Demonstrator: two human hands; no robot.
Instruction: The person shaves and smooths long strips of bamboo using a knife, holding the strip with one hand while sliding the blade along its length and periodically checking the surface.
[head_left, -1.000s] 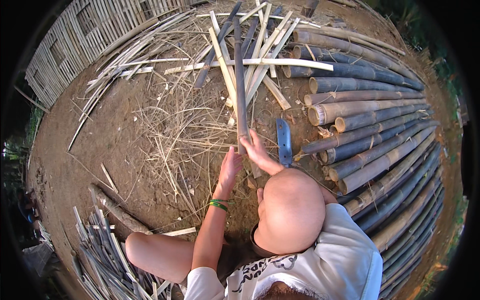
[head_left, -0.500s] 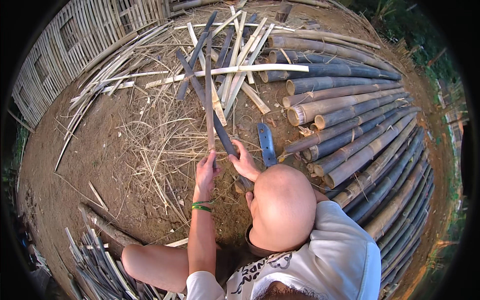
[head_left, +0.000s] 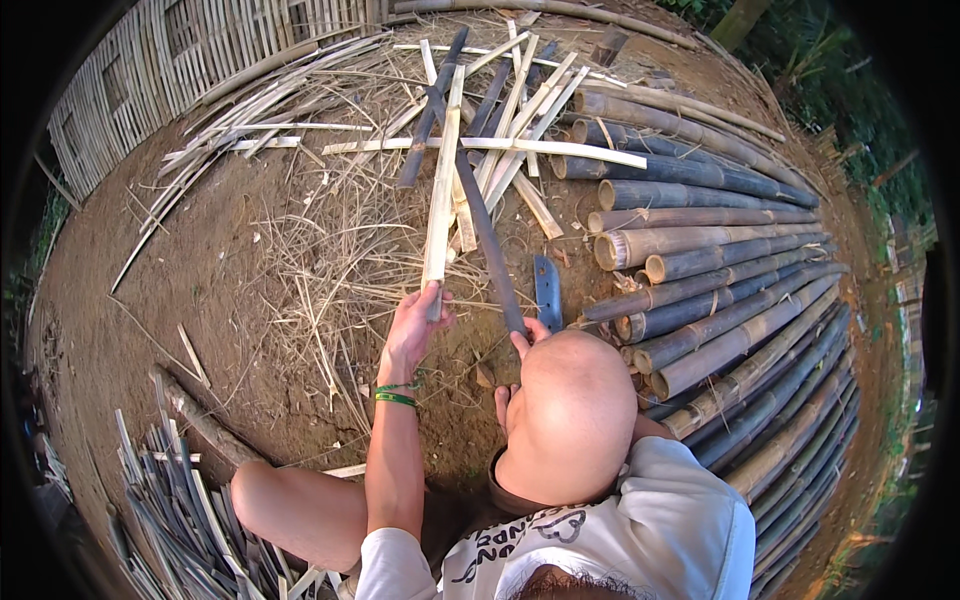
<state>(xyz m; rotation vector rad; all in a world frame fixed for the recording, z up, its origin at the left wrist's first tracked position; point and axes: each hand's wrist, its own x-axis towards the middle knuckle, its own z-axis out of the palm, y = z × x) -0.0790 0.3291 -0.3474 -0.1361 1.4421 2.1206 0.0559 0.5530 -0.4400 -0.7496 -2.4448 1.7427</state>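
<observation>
**Two split bamboo strips, one gripped in each hand**

The left hand (head_left: 415,325) has its fingers wrapped tight around the near end of a pale split bamboo strip (head_left: 441,190), which runs away over the bare earth toward the loose heap of slats (head_left: 500,120). Holding it by the end keeps the whole length free and aimed at that heap. The right hand (head_left: 528,335) is largely hidden behind the head; its thumb and fingers appear clamped on the near end of a darker strip (head_left: 485,230), which angles off beside the pale one, the two nearly touching further out.

The pale strip shows its flat, dry, cream inner face; the darker one shows a smooth grey-green skin. Just right of the darker strip a blue-grey blade (head_left: 547,290) lies flat on the dirt, within reach. Further right of it, round whole bamboo poles (head_left: 720,290) lie stacked, cut ends facing the strips. Left of the pale strip, dry straw-like shavings (head_left: 330,270) litter the ground.
</observation>
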